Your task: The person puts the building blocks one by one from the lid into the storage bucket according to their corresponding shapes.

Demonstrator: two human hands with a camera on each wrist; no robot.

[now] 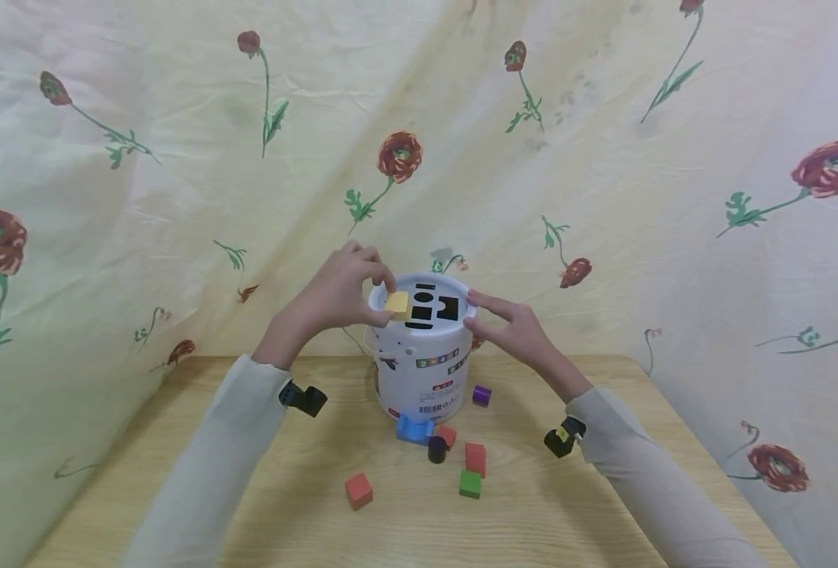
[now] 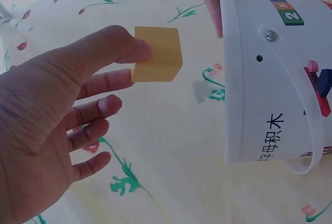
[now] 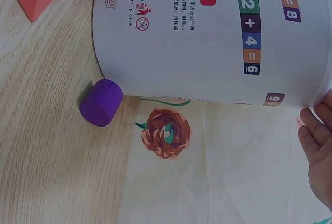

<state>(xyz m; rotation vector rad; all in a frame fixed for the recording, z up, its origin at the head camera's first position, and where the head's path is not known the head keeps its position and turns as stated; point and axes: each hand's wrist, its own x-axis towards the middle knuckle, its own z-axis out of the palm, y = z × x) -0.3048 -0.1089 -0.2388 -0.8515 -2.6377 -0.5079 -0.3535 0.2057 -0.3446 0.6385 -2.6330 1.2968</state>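
In the head view my left hand (image 1: 344, 290) is raised over the left part of a white bucket's lid. Its thumb and index finger pinch a yellow block (image 2: 158, 54), while the other fingers stay spread behind. The left wrist view shows the block off to the side of the bucket's rim, apart from it. The white bucket (image 1: 422, 371) stands upright, its lid (image 1: 439, 324) cut with several dark shaped holes. At the right rim, my right hand (image 1: 514, 325) touches the bucket with fairly straight fingers (image 3: 314, 133).
Before the bucket lie a blue block (image 1: 414, 430), a dark cylinder (image 1: 436, 450), a green block (image 1: 470, 484) and several red blocks (image 1: 358, 491). A purple cylinder (image 3: 101, 102) lies right of its base. Flowered cloth (image 1: 177, 158) hangs behind the wooden table (image 1: 284, 505).
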